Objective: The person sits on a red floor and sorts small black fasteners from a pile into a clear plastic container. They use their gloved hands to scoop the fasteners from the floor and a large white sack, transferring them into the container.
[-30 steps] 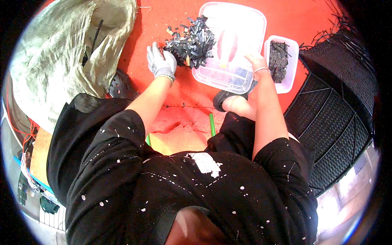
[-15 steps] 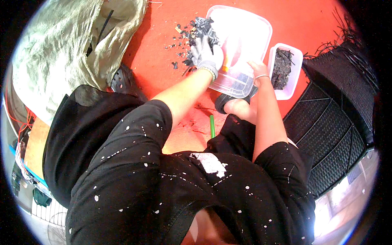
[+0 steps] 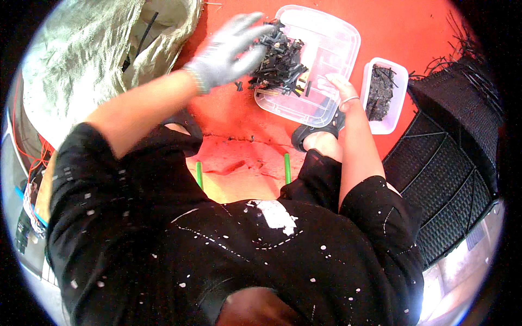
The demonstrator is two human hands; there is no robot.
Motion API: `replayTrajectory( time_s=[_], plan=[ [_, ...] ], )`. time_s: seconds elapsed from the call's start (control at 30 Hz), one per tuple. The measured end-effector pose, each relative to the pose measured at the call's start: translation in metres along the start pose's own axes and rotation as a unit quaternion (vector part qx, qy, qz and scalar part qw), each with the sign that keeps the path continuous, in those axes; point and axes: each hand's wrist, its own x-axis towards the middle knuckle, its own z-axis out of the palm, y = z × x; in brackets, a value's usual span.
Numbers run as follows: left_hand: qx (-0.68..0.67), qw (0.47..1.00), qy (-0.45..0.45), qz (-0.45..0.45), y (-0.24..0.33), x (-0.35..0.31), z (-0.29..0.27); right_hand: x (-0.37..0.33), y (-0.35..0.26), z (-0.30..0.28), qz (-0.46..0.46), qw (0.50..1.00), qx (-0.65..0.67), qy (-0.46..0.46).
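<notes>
Clear plastic: a shallow tray (image 3: pixel 337 43) at the far middle, above a red floor (image 3: pixel 228 119). Black scraps (image 3: pixel 280 60), short strips with a few pale bits mixed in, lie heaped on its left half and crowd the left rim; a stray piece (image 3: pixel 239 86) sits just left of it.

Right hand (image 3: pixel 341 89), bare, banded at the wrist: thumb and fingers clamped on the tray's right rim. Left hand (image 3: pixel 223 54), in a grey-white glove: fingers apart, reaching over the left edge of the heap, nothing seen in its grasp.

Step in hand, as judged: gathering scraps onto the tray, one hand steadying, the other herding. Next move would seem to call for the gloved palm low against the leftmost scraps, with the tray held level so the heap does not slide off.

To the right, just beside the tray, a small tub (image 3: pixel 389 126) holds dark bits; beyond it, black woven material (image 3: pixel 435 179). Far left, a pale sack (image 3: pixel 76 70), cut off by the frame.

Hard to make out: the glove is blurred, its contact with the heap uncertain. Fingertips under the right rim hidden; so is the tray's left edge beneath the scraps.
</notes>
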Motion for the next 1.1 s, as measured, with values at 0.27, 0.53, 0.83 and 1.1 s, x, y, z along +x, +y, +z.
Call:
replayTrajectory(
  time_s=[0.27, 0.53, 0.83, 1.1],
  plan=[
    [0.309, 0.829, -0.467, -0.006, -0.066, -0.102, -0.163, -0.003, -0.028, 0.055, 0.016, 0.998, -0.054, -0.038],
    [0.471, 0.79, -0.374, -0.116, -0.012, -0.12, -0.241, -0.007, -0.085, 0.105, 0.008, 0.979, -0.101, -0.176],
    [0.431, 0.895, -0.107, -0.038, 0.074, -0.112, -0.18, -0.022, -0.12, 0.111, -0.065, 0.961, -0.092, -0.252],
    [0.307, 0.851, 0.132, -0.406, 0.02, -0.152, -0.097, -0.029, -0.096, 0.103, -0.05, 0.98, -0.023, -0.19]
  ],
)
